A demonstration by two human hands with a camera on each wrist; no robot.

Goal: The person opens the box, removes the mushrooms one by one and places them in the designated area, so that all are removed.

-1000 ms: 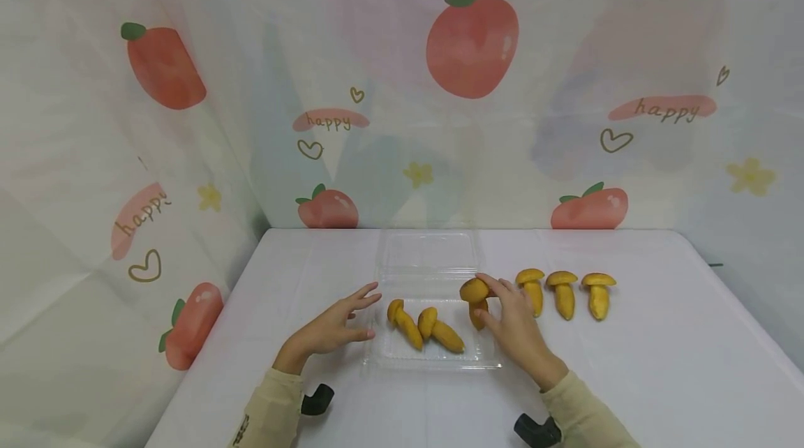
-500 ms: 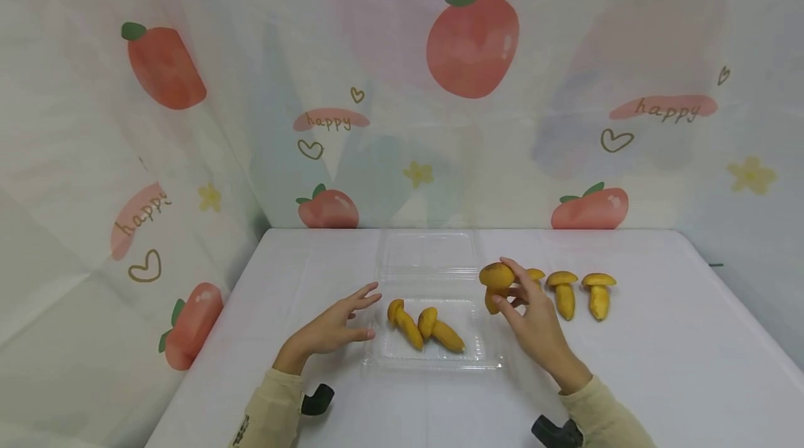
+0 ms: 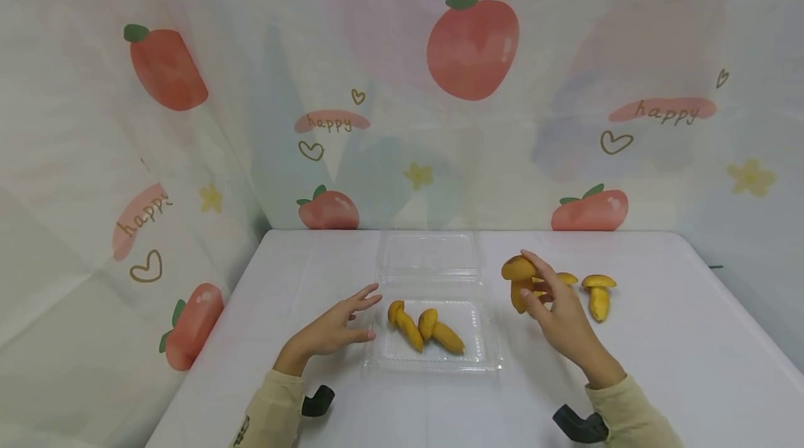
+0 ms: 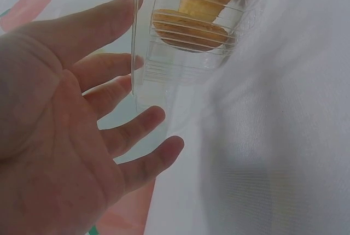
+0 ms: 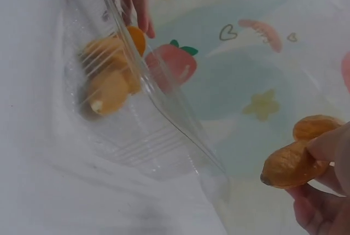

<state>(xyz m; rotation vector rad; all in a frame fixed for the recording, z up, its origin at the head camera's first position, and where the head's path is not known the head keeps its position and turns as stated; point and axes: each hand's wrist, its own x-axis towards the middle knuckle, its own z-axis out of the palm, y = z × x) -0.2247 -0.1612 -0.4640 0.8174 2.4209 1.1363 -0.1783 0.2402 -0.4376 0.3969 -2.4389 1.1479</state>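
My right hand (image 3: 565, 326) pinches a yellow-brown mushroom (image 3: 518, 270) by its stem, cap up, to the right of a clear plastic box (image 3: 433, 366). In the right wrist view, thumb and fingers hold that mushroom (image 5: 292, 165). Inside the box, towards its left, lie two more mushrooms, one slanting (image 3: 407, 328) and one on its side (image 3: 444, 336). My left hand (image 3: 326, 326) is at the box's left edge with fingers spread, holding nothing. In the left wrist view, its fingertips (image 4: 131, 5) come close to the box wall; whether they touch is unclear.
Behind the box base lies its raised clear lid (image 3: 430, 252). Right of the box, a mushroom (image 3: 567, 278) is partly hidden by my right hand, and another mushroom (image 3: 599, 298) lies farther right. A printed cloth (image 3: 389, 85) stands behind the white table (image 3: 659, 364).
My right hand has carried the mushroom rightward, from over the box's right end to beyond it, now in front of the row of mushrooms. The left hand stays in place.
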